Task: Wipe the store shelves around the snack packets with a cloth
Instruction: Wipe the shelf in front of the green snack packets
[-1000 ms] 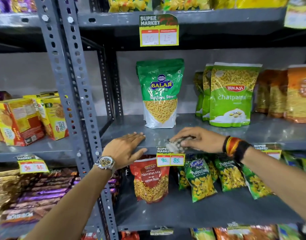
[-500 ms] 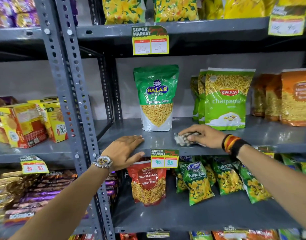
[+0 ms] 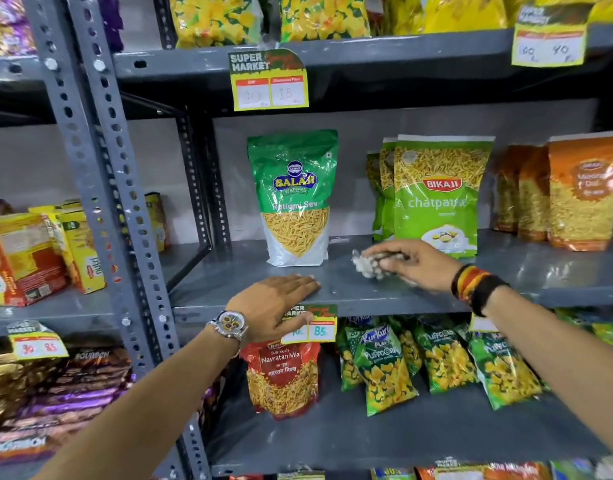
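Note:
My right hand grips a crumpled whitish cloth and presses it on the grey middle shelf, in the gap between the green Balaji packet and the light green Bikaji Chatpata packet. My left hand lies flat, fingers together, on the shelf's front edge just in front of the Balaji packet, its thumb over the price tag. Nothing is in the left hand.
Orange Bikaji packets stand at the shelf's right end. Below are a red Navratan Mix packet and several green Puffcorn bags. A perforated grey upright separates the left bay with yellow biscuit boxes. Yellow bags fill the top shelf.
My right hand has slid the cloth from the shelf's front edge back and to the right, toward the Chatpata packet. The left hand stays on the edge; the view has tilted upward.

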